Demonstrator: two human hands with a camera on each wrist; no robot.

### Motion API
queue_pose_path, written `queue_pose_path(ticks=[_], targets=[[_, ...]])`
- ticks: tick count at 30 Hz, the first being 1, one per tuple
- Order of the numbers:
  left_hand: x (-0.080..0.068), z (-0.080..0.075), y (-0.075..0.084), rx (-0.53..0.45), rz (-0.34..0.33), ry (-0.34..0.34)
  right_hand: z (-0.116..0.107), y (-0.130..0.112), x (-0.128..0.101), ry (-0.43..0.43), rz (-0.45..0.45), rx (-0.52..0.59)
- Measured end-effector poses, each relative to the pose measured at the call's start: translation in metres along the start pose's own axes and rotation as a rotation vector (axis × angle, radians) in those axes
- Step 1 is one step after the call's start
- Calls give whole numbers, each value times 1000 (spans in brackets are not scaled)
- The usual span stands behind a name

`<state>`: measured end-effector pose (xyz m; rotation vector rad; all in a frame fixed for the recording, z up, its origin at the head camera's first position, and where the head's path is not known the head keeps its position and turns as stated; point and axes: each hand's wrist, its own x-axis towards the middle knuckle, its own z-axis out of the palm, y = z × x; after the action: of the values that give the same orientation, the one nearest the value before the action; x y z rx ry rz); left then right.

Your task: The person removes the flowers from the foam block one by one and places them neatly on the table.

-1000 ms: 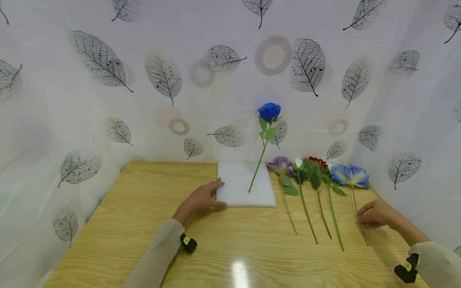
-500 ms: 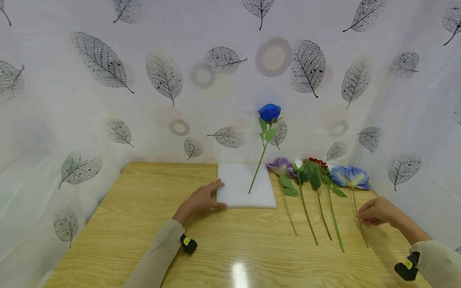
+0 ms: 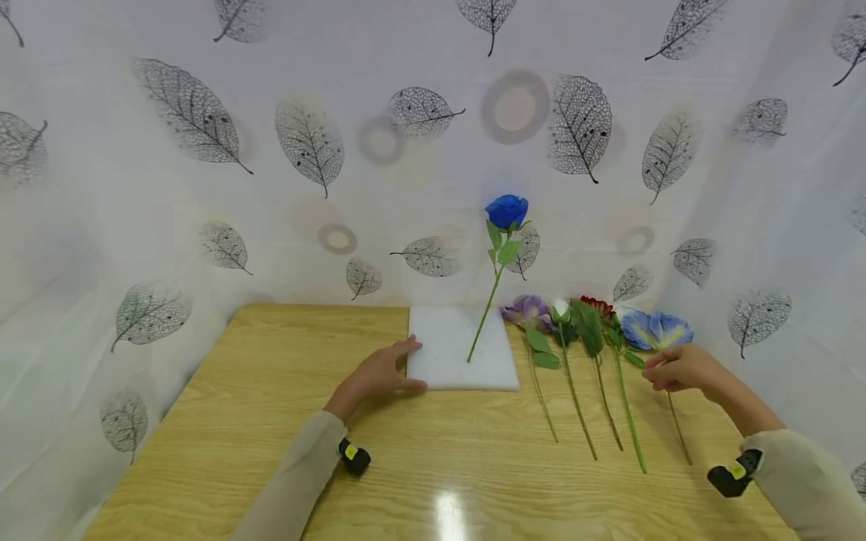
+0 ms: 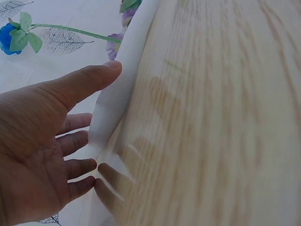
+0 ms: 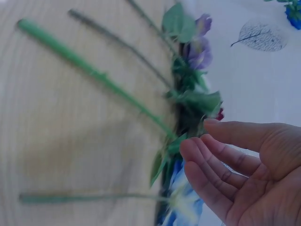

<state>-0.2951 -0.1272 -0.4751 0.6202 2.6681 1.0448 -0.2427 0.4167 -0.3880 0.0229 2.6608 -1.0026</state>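
Note:
A blue rose (image 3: 506, 213) stands tilted with its stem's lower end at a white foam slab (image 3: 443, 368). At the slab's left side lies my left hand (image 3: 379, 372); in the left wrist view its thumb (image 4: 96, 80) reaches along the near edge and the fingers are spread. My right hand (image 3: 686, 368) is over the stem of a blue-and-white flower (image 3: 658, 330), just below its petals. Seen from the right wrist, the fingers (image 5: 207, 176) are loosely bent with nothing between them. A bright green stem (image 5: 89, 70) lies close by.
Left of the blue-and-white flower lie a purple flower (image 3: 528, 312), a white bud (image 3: 560, 310), a leafy stem (image 3: 588, 330) and a red flower (image 3: 597, 304). They lie on the wooden table (image 3: 284, 338). A leaf-print curtain (image 3: 419, 180) hangs behind.
My right hand has left the lower stem of the blue-and-white flower and moved up and left, towards the petals. My left hand, the slab and the rose have stayed put.

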Motion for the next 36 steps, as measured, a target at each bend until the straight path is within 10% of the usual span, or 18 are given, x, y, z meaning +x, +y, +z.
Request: queue_pose_path(ticks=[36], targets=[[0, -1, 1, 10, -9, -1, 104, -137, 68, 23, -362, 532]])
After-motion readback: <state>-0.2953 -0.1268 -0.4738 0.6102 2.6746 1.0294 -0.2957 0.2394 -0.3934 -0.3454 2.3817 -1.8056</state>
